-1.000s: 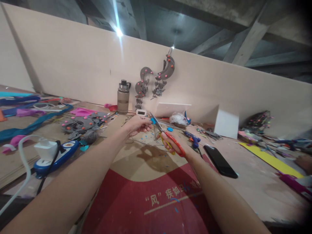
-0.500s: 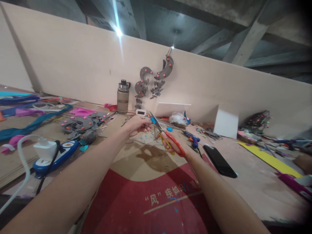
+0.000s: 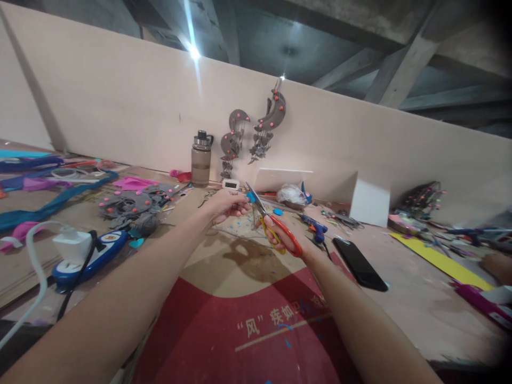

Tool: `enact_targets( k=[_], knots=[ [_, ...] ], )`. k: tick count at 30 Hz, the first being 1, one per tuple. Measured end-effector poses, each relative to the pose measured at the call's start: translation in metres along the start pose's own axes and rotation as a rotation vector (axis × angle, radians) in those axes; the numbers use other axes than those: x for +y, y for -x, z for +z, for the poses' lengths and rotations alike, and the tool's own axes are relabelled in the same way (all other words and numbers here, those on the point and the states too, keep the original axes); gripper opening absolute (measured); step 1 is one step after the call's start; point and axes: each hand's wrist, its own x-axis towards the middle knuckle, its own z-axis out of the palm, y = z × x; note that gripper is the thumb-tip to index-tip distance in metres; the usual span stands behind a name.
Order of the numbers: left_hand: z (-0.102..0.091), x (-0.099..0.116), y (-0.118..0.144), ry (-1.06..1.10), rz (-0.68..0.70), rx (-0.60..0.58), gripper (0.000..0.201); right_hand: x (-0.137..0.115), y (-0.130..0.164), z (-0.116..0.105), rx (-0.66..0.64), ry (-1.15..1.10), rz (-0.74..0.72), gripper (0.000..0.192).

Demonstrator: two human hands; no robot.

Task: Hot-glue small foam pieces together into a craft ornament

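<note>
Scissors at frame centre: our right hand is gripping the handles, fingers curled around them; our left hand is pinching a blue piece beside the blades.

Bottle near the wall, black phone, blue-and-white power strip

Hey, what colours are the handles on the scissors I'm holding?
One red handle and one yellow handle; the head view shows them best.

Room opens over the near red cardboard; scissors bar the way farther, phone right, power strip left.
</note>
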Motion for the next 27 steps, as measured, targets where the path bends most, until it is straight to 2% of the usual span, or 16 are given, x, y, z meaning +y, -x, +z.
enact_targets(
  k=[10, 14, 19, 27],
  knots=[
    [0.005, 0.001, 0.002, 0.017, -0.003, -0.007, 0.01, -0.002, 0.0, 0.001, 0.015, -0.041, 0.02, 0.041],
    [0.008, 0.001, 0.003, 0.049, -0.007, -0.009, 0.009, 0.009, -0.007, 0.0, 0.002, -0.086, -0.01, 0.043],
    [0.009, 0.0, 0.003, 0.085, 0.018, -0.006, 0.008, 0.027, -0.019, -0.004, 0.043, -0.264, -0.043, 0.047],
    [0.006, -0.004, 0.001, 0.093, 0.024, 0.017, 0.013, 0.028, -0.02, -0.003, 0.063, -0.313, -0.02, 0.047]
  ],
)
